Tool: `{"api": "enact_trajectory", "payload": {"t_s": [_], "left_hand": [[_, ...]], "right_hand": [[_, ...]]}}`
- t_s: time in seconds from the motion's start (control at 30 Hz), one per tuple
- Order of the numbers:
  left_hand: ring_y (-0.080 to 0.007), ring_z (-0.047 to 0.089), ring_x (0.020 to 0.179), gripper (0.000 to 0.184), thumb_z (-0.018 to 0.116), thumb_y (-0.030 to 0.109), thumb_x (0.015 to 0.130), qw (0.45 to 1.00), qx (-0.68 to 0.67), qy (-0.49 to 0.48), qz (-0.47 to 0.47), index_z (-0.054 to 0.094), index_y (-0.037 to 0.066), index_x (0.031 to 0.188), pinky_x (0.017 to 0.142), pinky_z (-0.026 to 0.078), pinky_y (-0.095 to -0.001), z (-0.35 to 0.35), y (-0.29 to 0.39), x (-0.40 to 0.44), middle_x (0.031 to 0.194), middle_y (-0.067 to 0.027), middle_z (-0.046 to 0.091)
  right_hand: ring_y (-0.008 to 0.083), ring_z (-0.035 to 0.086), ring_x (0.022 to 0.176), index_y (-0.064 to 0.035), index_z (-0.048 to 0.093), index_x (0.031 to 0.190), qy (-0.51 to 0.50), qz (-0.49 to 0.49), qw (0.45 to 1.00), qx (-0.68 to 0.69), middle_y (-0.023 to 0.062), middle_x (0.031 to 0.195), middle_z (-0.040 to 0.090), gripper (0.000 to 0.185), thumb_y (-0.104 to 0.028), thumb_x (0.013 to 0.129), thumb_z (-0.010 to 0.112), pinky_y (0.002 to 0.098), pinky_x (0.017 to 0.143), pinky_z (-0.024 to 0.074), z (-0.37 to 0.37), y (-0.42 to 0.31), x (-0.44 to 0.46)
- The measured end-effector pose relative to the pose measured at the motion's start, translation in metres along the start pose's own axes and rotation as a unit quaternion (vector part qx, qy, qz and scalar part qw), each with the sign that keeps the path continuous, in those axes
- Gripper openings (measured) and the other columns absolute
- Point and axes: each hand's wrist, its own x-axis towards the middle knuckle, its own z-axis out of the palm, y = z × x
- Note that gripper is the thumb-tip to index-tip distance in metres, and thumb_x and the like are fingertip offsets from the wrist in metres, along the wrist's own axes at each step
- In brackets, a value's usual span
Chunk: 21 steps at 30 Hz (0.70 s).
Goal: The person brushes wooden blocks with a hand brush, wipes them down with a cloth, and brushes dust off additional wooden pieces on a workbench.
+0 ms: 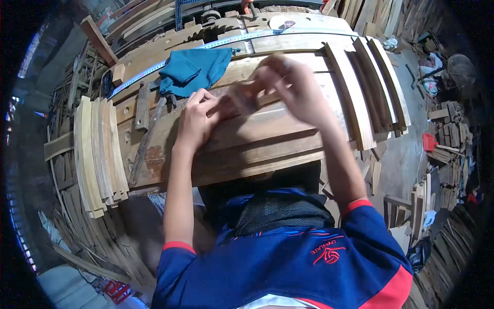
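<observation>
My left hand (196, 116) is closed above the near part of the wooden workbench (231, 141), its fingers curled round one end of a brownish piece (226, 107) that I cannot make out. Motion smears that piece, and its far end points toward my right hand. Raised a little higher and to the right, my right hand (293, 90) is blurred, with its fingers bent; whether it grips anything does not show. A crumpled teal cloth (198, 69) lies just beyond my left hand.
Long wooden strips (347, 95) lie along the bench's right side, and more strips (98, 154) overhang its left end. A measuring tape (206, 45) stretches across the back. Left of my left hand lies a wooden bar (143, 105). Wood piles and a red dustpan (429, 142) are on the floor.
</observation>
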Motion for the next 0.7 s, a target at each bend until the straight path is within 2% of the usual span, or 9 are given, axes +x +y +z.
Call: {"api": "enact_trajectory", "payload": {"t_s": [0.07, 0.17, 0.27, 0.33, 0.43, 0.53, 0.6, 0.63, 0.7], "left_hand": [[-0.0315, 0.063, 0.098, 0.015, 0.072, 0.017, 0.090, 1.000, -0.011, -0.020, -0.021, 0.077, 0.004, 0.096, 0.081, 0.048, -0.0414, -0.007, 0.006, 0.004, 0.096, -0.0122, 0.067], [-0.0291, 0.063, 0.094, 0.019, 0.071, 0.024, 0.095, 1.000, 0.026, 0.005, 0.012, 0.079, 0.007, 0.093, 0.078, 0.046, -0.0405, -0.002, 0.001, 0.008, 0.091, -0.0082, 0.068], [-0.0300, 0.062, 0.089, 0.023, 0.067, 0.025, 0.098, 0.995, 0.082, 0.047, 0.032, 0.078, 0.006, 0.091, 0.082, 0.046, -0.0427, 0.005, -0.009, 0.014, 0.089, -0.0087, 0.069], [-0.0319, 0.062, 0.090, 0.021, 0.063, 0.020, 0.099, 0.996, 0.070, 0.060, 0.018, 0.075, 0.004, 0.092, 0.081, 0.046, -0.0438, 0.007, -0.010, 0.014, 0.090, -0.0110, 0.069], [-0.0345, 0.062, 0.087, 0.021, 0.061, 0.017, 0.099, 0.995, 0.052, 0.088, -0.013, 0.072, 0.001, 0.093, 0.079, 0.048, -0.0451, 0.003, -0.008, 0.011, 0.090, -0.0147, 0.069], [-0.0318, 0.066, 0.090, 0.021, 0.064, 0.018, 0.100, 0.991, 0.006, 0.127, -0.038, 0.073, 0.000, 0.098, 0.085, 0.050, -0.0398, -0.002, -0.005, 0.007, 0.095, -0.0159, 0.072], [-0.0266, 0.067, 0.089, 0.020, 0.065, 0.019, 0.099, 0.975, -0.057, 0.214, -0.020, 0.075, 0.001, 0.101, 0.087, 0.051, -0.0360, -0.006, 0.006, 0.007, 0.094, -0.0127, 0.072], [-0.0193, 0.065, 0.093, 0.022, 0.070, 0.021, 0.096, 0.966, -0.136, 0.215, -0.037, 0.074, 0.002, 0.107, 0.089, 0.049, -0.0315, -0.019, 0.022, 0.007, 0.099, -0.0074, 0.070], [-0.0227, 0.059, 0.115, 0.068, 0.083, 0.040, 0.083, 0.932, -0.291, 0.216, -0.017, 0.060, -0.002, 0.131, 0.094, 0.046, -0.0350, -0.056, 0.048, 0.010, 0.127, -0.0126, 0.061]], "right_hand": [[0.0331, 0.074, 0.078, 0.0025, 0.066, 0.103, 0.021, 0.089, 0.995, -0.044, 0.0214, 0.087, 0.073, 0.016, -0.014, 0.101, 0.065, 0.0413, 0.069, 0.0568, -0.031, -0.010, 0.005], [0.0427, 0.069, 0.077, 0.0012, 0.061, 0.098, 0.067, 0.073, 0.950, -0.295, 0.0237, 0.080, 0.067, 0.021, -0.019, 0.099, 0.067, 0.0495, 0.067, 0.0546, -0.047, 0.001, 0.013], [0.0460, 0.069, 0.083, -0.0002, 0.061, 0.105, 0.020, 0.068, 0.981, -0.181, 0.0270, 0.086, 0.068, 0.021, -0.019, 0.098, 0.068, 0.0498, 0.069, 0.0548, -0.014, 0.001, 0.007], [0.0295, 0.070, 0.072, -0.0003, 0.063, 0.109, -0.007, 0.028, 0.991, -0.133, 0.0203, 0.079, 0.068, 0.014, -0.013, 0.104, 0.062, 0.0385, 0.067, 0.0540, 0.017, -0.013, 0.004], [0.0226, 0.073, 0.081, 0.0043, 0.062, 0.110, -0.053, 0.093, 0.992, 0.070, 0.0174, 0.088, 0.072, 0.019, -0.014, 0.107, 0.057, 0.0363, 0.076, 0.0583, 0.028, -0.013, 0.008], [0.0185, 0.074, 0.087, 0.0057, 0.062, 0.111, 0.032, 0.075, 0.995, -0.056, 0.0164, 0.097, 0.074, 0.020, -0.012, 0.108, 0.053, 0.0349, 0.080, 0.0582, 0.009, 0.004, 0.003], [0.0297, 0.077, 0.085, 0.0055, 0.065, 0.111, 0.097, 0.086, 0.991, -0.039, 0.0215, 0.092, 0.075, 0.021, -0.013, 0.105, 0.058, 0.0375, 0.076, 0.0585, -0.013, 0.015, 0.001], [0.0238, 0.076, 0.086, 0.0055, 0.065, 0.111, 0.127, 0.115, 0.983, -0.060, 0.0182, 0.093, 0.076, 0.022, -0.014, 0.107, 0.056, 0.0348, 0.077, 0.0577, -0.022, 0.021, -0.003], [0.0177, 0.076, 0.087, 0.0049, 0.065, 0.110, 0.187, 0.131, 0.973, -0.038, 0.0140, 0.093, 0.077, 0.026, -0.018, 0.110, 0.052, 0.0311, 0.077, 0.0567, -0.036, 0.039, -0.011]]}}
